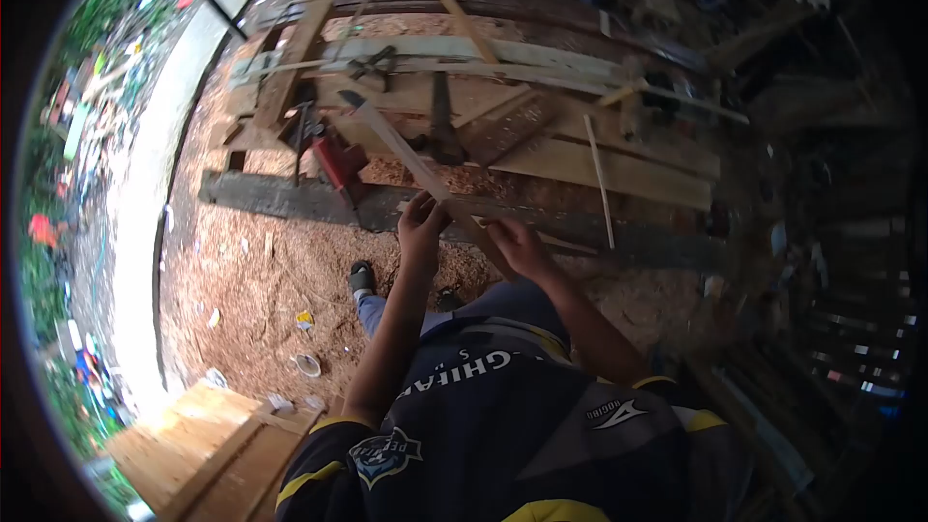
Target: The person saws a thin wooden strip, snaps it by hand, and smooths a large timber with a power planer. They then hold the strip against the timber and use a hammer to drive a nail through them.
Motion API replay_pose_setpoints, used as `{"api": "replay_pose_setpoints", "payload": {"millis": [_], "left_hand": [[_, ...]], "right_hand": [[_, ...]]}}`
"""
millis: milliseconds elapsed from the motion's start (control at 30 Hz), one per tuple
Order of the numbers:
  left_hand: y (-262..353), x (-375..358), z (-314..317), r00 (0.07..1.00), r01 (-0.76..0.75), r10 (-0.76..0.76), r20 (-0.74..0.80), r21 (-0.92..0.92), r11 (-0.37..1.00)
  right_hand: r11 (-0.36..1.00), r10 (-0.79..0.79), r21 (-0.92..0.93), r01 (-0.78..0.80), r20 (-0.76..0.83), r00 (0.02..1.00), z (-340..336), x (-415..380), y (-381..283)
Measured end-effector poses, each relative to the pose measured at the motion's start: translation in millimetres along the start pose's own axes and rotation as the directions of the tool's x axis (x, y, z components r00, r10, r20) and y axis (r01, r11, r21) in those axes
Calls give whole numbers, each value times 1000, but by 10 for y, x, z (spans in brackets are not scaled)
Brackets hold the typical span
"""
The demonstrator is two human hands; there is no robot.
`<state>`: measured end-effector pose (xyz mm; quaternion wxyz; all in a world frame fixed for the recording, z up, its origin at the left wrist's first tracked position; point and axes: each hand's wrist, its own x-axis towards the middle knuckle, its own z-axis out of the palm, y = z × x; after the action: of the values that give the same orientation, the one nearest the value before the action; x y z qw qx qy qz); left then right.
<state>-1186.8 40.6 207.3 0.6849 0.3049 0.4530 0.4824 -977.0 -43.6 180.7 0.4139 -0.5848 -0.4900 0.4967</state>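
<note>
A long, narrow wooden strip (406,155) runs slantwise from over the workbench back toward my body, with a dark tip at its far end. My left hand (423,219) pinches it along its left edge, fingertips curled at the wood. On the other side, my right hand (522,247) is closed with its fingertips at the strip's near part. Just beyond my left hand, a red metal tool resembling a vise or clamp (336,166) sits by the bench's front beam (280,195).
Boards and offcuts lie across the bench, including a brown wooden board (517,130) and a thin stick (599,179). A dark tool (375,66) rests farther back. Wood shavings (256,280) cover the ground. Plywood panels (198,440) stand at lower left.
</note>
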Motion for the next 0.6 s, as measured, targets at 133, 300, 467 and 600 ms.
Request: {"api": "replay_pose_setpoints", "payload": {"millis": [133, 300, 467, 600], "left_hand": [[454, -114, -385, 988, -106, 99, -115, -61, 992], [741, -316, -1323, 962, -180, 159, -223, -80, 980], [812, -544, -2328, 877, -167, 104, -469, -95, 981], [856, -416, -3223, 861, -96, 20, -509, -124, 988]], "right_hand": [[984, -81, -147, 96, 110, 991, 652, 74, -689], [948, -173, -223, 225, 231, 958, 1543, 238, -884], [861, -274, -300, 410, 404, 872, 2521, 463, -960], [842, -211, -373, 390, 437, 874, 3358, 777, -729]]}}
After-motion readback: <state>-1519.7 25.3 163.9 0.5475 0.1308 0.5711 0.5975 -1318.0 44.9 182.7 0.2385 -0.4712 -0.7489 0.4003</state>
